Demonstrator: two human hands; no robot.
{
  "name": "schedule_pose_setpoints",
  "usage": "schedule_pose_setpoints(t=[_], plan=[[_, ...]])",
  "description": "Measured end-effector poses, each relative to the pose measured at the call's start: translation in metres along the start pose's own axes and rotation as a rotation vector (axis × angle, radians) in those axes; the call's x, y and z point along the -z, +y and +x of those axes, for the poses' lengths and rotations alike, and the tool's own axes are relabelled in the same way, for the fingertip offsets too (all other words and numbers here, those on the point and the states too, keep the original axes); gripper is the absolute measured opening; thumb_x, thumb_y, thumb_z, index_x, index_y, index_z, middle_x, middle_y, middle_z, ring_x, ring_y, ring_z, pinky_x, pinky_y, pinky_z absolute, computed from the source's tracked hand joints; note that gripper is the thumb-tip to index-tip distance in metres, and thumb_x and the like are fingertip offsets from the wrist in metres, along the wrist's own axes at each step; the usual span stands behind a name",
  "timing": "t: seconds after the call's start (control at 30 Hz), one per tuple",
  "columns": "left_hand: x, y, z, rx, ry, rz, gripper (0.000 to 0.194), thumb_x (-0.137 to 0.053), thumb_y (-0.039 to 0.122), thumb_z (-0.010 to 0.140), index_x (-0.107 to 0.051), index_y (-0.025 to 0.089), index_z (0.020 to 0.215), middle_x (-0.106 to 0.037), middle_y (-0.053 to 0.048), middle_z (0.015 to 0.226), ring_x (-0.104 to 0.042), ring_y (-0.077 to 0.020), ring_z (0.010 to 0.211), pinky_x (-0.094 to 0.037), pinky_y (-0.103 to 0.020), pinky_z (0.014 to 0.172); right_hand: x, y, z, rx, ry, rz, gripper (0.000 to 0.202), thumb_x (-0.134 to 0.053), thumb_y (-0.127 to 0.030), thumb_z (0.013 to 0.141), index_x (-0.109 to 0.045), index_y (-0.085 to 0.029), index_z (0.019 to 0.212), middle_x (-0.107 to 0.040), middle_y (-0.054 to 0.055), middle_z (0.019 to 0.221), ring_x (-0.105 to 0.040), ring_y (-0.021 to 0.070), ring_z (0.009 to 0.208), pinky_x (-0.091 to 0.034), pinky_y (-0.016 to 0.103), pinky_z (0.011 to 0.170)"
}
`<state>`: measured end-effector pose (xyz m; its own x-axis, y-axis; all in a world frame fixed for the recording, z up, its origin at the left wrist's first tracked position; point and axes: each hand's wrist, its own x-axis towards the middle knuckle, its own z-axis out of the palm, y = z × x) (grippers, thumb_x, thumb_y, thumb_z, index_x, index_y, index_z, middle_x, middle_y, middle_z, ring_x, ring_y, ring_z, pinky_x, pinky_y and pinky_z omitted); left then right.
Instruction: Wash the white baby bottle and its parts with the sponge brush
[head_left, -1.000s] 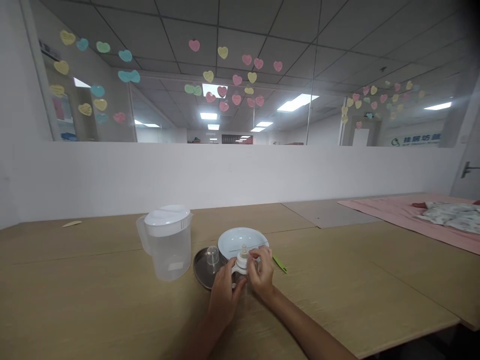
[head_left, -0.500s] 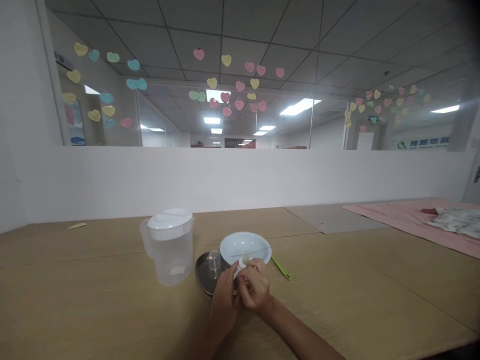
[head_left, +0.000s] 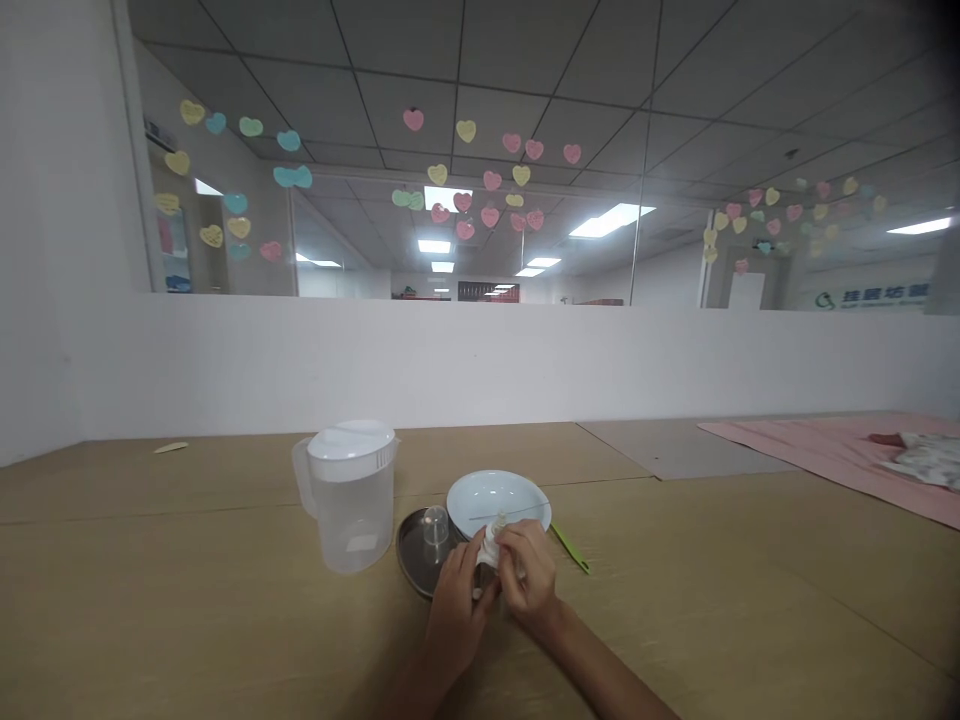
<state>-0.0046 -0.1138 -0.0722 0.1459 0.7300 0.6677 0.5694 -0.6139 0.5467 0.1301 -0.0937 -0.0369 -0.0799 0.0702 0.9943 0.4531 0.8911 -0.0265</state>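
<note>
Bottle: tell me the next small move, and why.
I'd lift the right hand slightly clear while the left hand steadies the bottle. The right hand hides part of the bottle's top beside the teat, so I cannot tell whether the teat sits straight; a clear look seems the safest start.

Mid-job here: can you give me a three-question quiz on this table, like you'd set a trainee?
1. True or false: the lidded plastic pitcher lies on its side.

2. Fill in the blank: from the wearer's viewpoint, the green handle lies to the ____ of the white bowl.

3. Multiple choice: what are the left hand and right hand both at?
A. The white bowl
B. The plastic pitcher
C. The baby bottle

Key: 1 false, it stands upright; 2 right; 3 C.
</note>
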Motion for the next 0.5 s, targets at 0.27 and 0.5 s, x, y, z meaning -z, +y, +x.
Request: schedule_pose_setpoints(t=[0.27, 0.5], plan=[[-0.0025, -0.0067, -0.0024, -0.002, 0.034, -0.073, 0.042, -0.044, 0.029, 0.083, -0.044, 0.024, 0.125, -0.055, -0.009, 0.123, -0.051, -0.0242, 0.115, -0.042, -0.043, 0.099, -0.0046, -0.0077, -0.0016, 0.141, -0.108, 0.062, 0.028, -0.044, -0.007, 0.075, -0.057, -0.021, 0.096, -0.065, 0.006, 0.081, -0.059, 0.0189, 0.075, -0.045, 0.035, 0.066], [-0.0007, -0.0022, -0.0017, -0.01, 0.068, -0.007, 0.046, -0.044, 0.035, 0.084, -0.047, 0.021, 0.128, -0.058, -0.01, 0.122, -0.054, -0.025, 0.112, -0.044, -0.044, 0.096, -0.0042, -0.0059, -0.0036, 0.138, -0.078, 0.052, 0.031, -0.044, -0.006, 0.075, -0.057, -0.02, 0.099, -0.064, 0.007, 0.08, -0.06, 0.0195, 0.075, -0.047, 0.035, 0.066]])
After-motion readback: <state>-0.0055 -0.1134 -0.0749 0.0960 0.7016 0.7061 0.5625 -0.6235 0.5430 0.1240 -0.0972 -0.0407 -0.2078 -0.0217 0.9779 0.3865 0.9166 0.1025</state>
